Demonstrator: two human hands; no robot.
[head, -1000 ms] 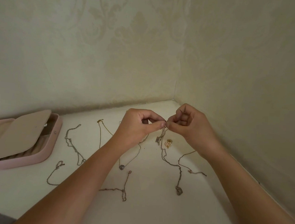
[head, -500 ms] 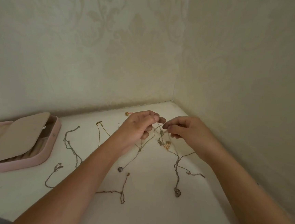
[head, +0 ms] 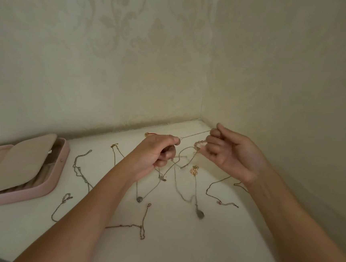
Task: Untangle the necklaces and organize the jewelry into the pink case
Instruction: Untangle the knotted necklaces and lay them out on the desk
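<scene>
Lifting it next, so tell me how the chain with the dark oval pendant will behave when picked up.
Probably floppy: the chain with the dark oval pendant lies in loose curves on the table. The weighted end should hang lowest and swing. Its upper end joins the tangle, so it may snag.

It looked like a room in a home rather than any workplace — the two walls meeting in the corner wore cream wallpaper (head: 116, 48) with a faded damask scroll pattern. A plain white surface (head: 177, 256) ran snug into that corner, and on it lay personal things: an open pink case (head: 26, 195) with padded slots at the left, and thin necklaces (head: 140, 199) strewn loosely beside it
</scene>
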